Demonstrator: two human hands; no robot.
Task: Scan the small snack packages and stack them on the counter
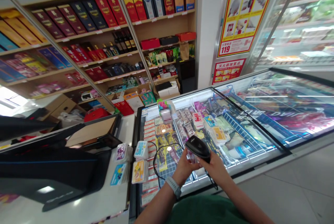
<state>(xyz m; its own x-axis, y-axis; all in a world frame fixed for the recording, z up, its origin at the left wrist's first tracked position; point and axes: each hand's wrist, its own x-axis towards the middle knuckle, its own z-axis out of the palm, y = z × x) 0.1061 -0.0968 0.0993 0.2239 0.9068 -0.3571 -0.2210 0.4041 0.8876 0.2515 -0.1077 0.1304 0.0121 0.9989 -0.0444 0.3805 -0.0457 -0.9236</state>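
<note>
A black handheld barcode scanner (197,146) is held up over the glass-topped freezer (188,96). My left hand (184,167), with a grey watch (173,186) on its wrist, is closed on the scanner's left side near its head. On the other side, my right hand (216,169) wraps around its body; some fingers of both hands are hidden under it. A black cable (156,163) loops across the glass to the left of my hands. Small plastic tubs with blue labels (141,150) and yellow labels (139,171) stand at the freezer's left edge.
More tubs (119,174) sit on the white counter (86,203) beside a dark checkout screen (57,178). Packaged frozen goods and a blue wire basket (244,132) show through the freezer glass. Shelves of boxed bottles (156,1) line the back; a red poster (245,15) hangs right.
</note>
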